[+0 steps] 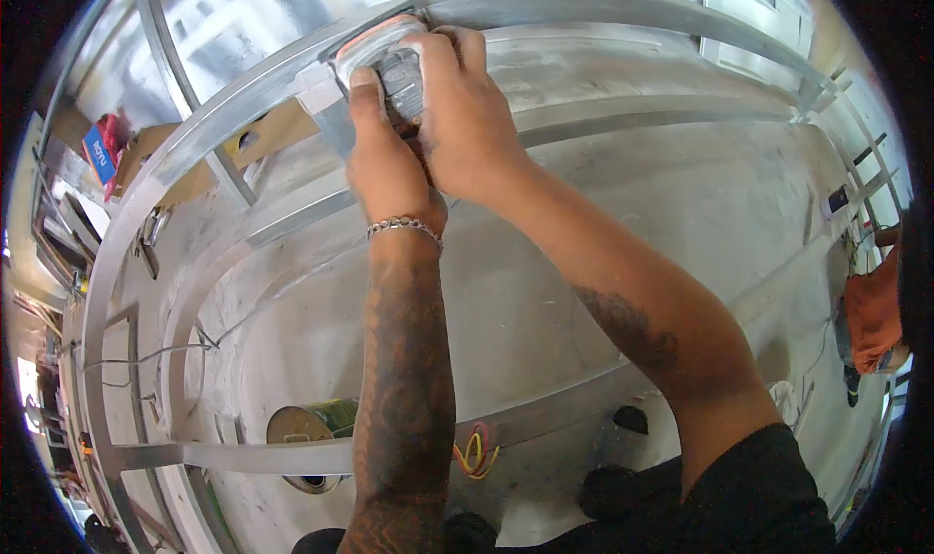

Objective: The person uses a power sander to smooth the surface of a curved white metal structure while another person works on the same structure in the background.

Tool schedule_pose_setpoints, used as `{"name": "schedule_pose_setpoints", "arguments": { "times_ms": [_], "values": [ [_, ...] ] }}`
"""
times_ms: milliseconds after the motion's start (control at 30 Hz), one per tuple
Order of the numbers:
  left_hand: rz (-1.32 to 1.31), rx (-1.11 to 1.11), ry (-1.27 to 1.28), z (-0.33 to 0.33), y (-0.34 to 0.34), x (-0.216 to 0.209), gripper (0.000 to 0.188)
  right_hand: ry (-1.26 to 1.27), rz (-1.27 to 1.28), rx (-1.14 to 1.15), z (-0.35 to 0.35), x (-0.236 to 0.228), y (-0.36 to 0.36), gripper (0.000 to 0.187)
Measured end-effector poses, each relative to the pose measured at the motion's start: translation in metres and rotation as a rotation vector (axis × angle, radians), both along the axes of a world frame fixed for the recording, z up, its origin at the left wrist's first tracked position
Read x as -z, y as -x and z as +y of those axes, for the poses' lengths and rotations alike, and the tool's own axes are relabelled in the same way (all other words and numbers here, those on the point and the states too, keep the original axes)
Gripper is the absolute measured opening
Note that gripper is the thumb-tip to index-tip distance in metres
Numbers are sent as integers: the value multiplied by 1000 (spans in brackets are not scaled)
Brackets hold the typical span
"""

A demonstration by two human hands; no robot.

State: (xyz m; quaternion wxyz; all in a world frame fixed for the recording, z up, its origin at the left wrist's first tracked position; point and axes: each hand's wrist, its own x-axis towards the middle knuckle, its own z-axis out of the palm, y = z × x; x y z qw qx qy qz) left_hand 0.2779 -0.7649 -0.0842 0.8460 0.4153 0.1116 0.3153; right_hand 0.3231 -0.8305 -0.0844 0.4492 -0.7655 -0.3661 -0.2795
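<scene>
Both hands are closed around a dusty grey power sander [399, 79] with an orange-edged pad, at the top middle of the view. My left hand [387, 170], a chain bracelet on its wrist, grips the near left side with its thumb along the body. My right hand [472, 116] wraps the right side, its fingers curled over the far end. The sander lies against the curved metal frame rail [263, 82], near a corner where a flat grey upright meets it. Pale dust coats my fingertips. The pad's underside is hidden.
A lower metal bar [243, 457] crosses in front of my left forearm's side. Below are an open tin [300, 426], yellow and red cable [477, 454] and a thin cord [146, 357]. Cardboard [190, 170] lies at left. Another person in an orange garment [871, 306] is at far right.
</scene>
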Motion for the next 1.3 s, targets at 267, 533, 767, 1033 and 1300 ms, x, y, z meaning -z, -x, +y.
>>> {"name": "schedule_pose_setpoints", "arguments": {
  "times_ms": [267, 533, 767, 1033, 1300],
  "values": [
    [-29, 7, -5, -1, 2, 2, 53, 12, -27, -51, -2, 0, -1, 60],
    [-48, -6, 38, -1, 4, 6, 55, 20, -74, -45, 2, 4, -1, 56],
    [-101, -94, 58, 20, 8, 12, 66, 14, -40, -121, 19, 1, 11, 44],
    [-136, -113, 3, 35, 19, 10, 62, -28, -32, -163, 38, -1, 20, 45],
    [-91, -76, -17, 18, 14, 11, 63, -15, 30, -109, 24, 8, 16, 48]
  ]
}}
